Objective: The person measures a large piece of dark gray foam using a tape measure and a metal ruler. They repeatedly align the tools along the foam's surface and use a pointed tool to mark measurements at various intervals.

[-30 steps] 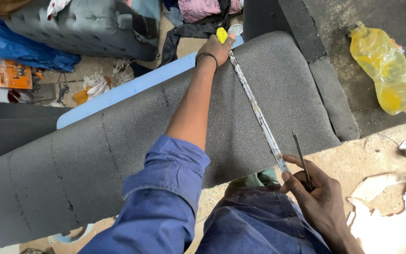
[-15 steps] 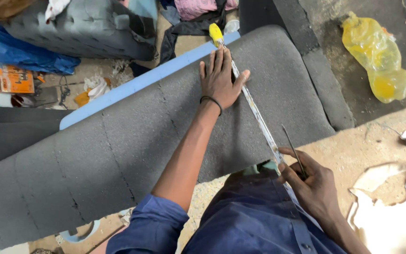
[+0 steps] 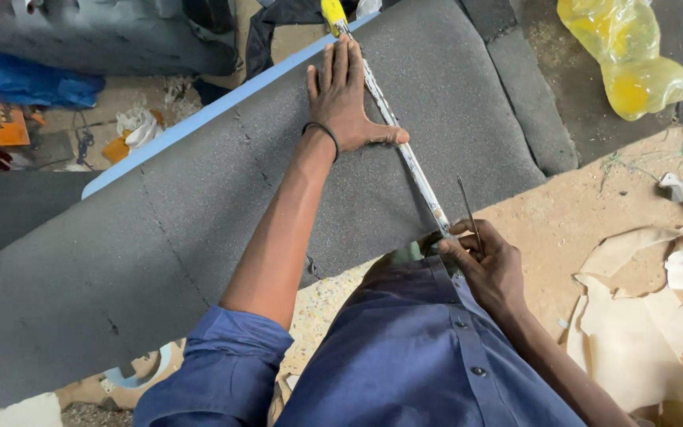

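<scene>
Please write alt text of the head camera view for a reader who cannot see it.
A person's left hand presses flat on a long straightedge lying across a dark grey foam sheet, while the right hand holds a thin blade at its near end.

Tape measure case [image 3: 333,13] cut off

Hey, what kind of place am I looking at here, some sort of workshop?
Probably an upholstery workshop. A large grey foam sheet lies under a long straightedge, pressed down by the left hand, and torn paper scraps litter the dusty floor.
</scene>
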